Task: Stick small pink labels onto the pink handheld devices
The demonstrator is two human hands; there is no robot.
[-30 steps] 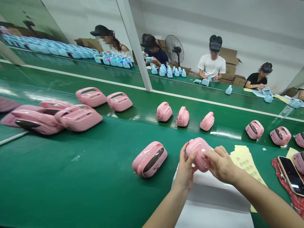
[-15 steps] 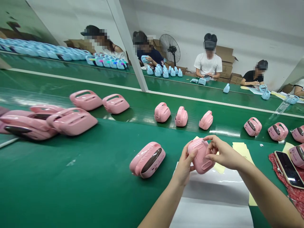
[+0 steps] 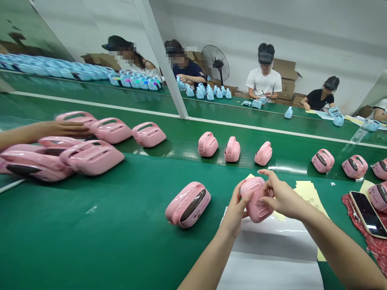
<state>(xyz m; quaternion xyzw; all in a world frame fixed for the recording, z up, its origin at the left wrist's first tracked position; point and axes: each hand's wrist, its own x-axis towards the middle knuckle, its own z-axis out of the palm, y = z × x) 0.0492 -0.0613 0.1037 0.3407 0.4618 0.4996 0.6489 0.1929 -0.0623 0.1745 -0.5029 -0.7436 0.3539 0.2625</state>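
Observation:
My left hand (image 3: 238, 209) grips a pink plastic device (image 3: 253, 196) by its left side, tilted so that a smooth face with raised ridges points toward me. My right hand (image 3: 273, 193) is at its right side. Its thumb and bent fingers touch that face, while the index finger is raised and apart from the others. Beneath both hands lies a glossy white sheet (image 3: 272, 257). To the left, another pink device (image 3: 188, 204) with a handle, a dark window and small printed figures rests on the green tabletop.
Several pink devices (image 3: 92, 157) are clustered at left, where another person's hand (image 3: 66, 129) reaches in. More stand in a row behind my hands. Yellow sticker sheets (image 3: 310, 195), a phone (image 3: 369, 213) and a red cloth (image 3: 375, 249) lie at right. Across the bench, several people handle blue devices (image 3: 209, 92).
The index finger of my right hand has straightened and lifted off the device. Another person's arm has come in from the left, and one more pink device now shows by that hand.

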